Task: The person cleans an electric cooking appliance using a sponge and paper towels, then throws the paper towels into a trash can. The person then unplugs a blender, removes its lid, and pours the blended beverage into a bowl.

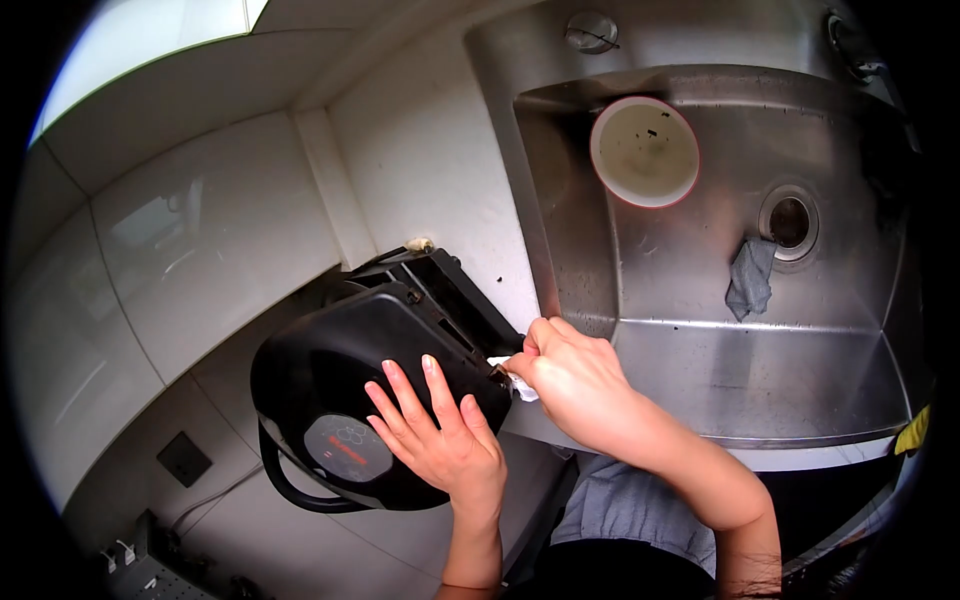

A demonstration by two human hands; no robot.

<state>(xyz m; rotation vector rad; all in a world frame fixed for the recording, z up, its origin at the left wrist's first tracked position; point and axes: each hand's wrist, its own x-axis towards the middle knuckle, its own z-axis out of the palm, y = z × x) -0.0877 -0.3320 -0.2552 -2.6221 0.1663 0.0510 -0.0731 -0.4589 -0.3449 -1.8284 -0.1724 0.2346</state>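
Note:
A black kitchen appliance (300, 370) with a rounded lid, a loop handle and a grey oval badge stands tilted at the counter's edge, left of the sink. Spread flat on its lid, my left hand (440, 440) has its fingers apart. My right hand (580, 385) pinches a crumpled white tissue (523, 388) against the appliance's edge, near a brownish metal part at the hinge side. Part of the tissue is hidden by my fingers.
To the right is a steel sink (690, 280) holding a red-rimmed bowl (645, 152) of cloudy water with dark bits. A grey cloth (750, 280) lies beside the drain (788, 222). A wall socket (184, 459) and a cable are at lower left.

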